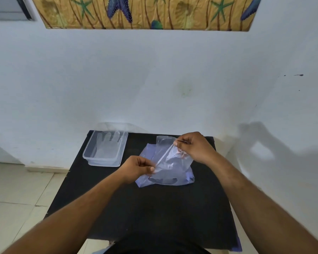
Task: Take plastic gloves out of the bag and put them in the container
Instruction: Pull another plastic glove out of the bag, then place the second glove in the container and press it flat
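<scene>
text: none legible | labels: none | brands: none | numbers: none | signs: none

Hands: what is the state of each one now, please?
Left hand: closed, pinching the clear plastic bag.
Right hand: closed, pinching the bag's upper edge.

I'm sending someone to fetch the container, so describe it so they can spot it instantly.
Find the black table against the white wall. At its far left corner sits a clear rectangular plastic container, open, with a see-through glove lying flat inside. Unlike the soft bag beside it, it is rigid.
</scene>
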